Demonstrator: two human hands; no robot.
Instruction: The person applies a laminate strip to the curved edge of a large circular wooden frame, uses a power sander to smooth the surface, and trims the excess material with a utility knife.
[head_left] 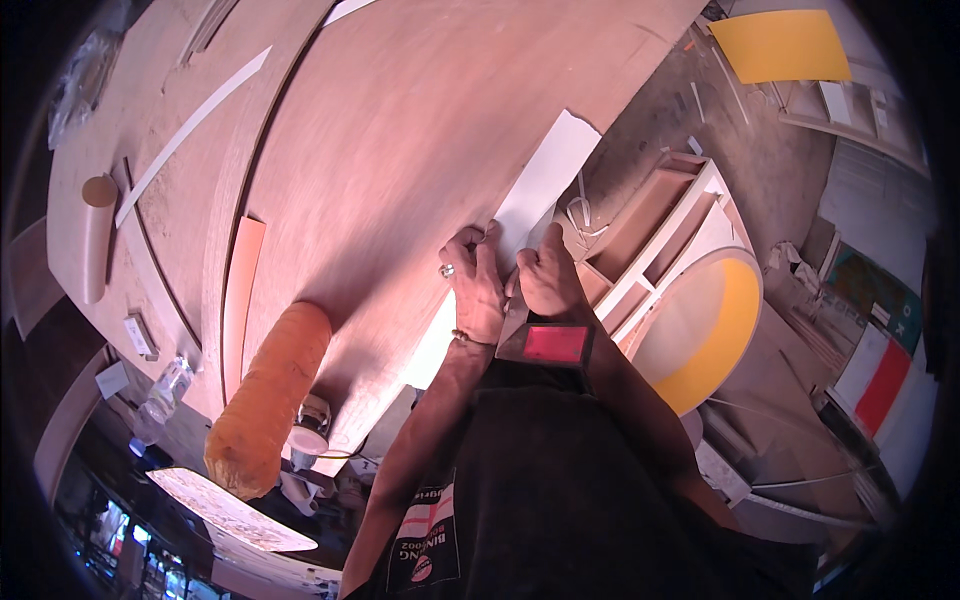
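A long white strip (548, 172) lies slantwise along the right edge of the wooden board (390, 130), and a bright white stretch of it or of another piece shows below my wrist. My left hand (476, 285), with a ring and a beaded bracelet, has its fingers bent and closed at the strip's left edge. Close beside it, my right hand (548, 275) is closed with the thumb raised, at the strip's right edge. Whatever its fingers hold is hidden. A dark piece with a red rectangle (556, 343) sits by my right wrist.
An orange roll (270, 395) and a round-topped tool (310, 420) are at left. Farther left are a cardboard tube (98, 235), a thin white strip (190, 135) and a plastic bottle (162, 400). Right of the board stand a wooden frame (655, 245) and a yellow-lined ring (735, 330).
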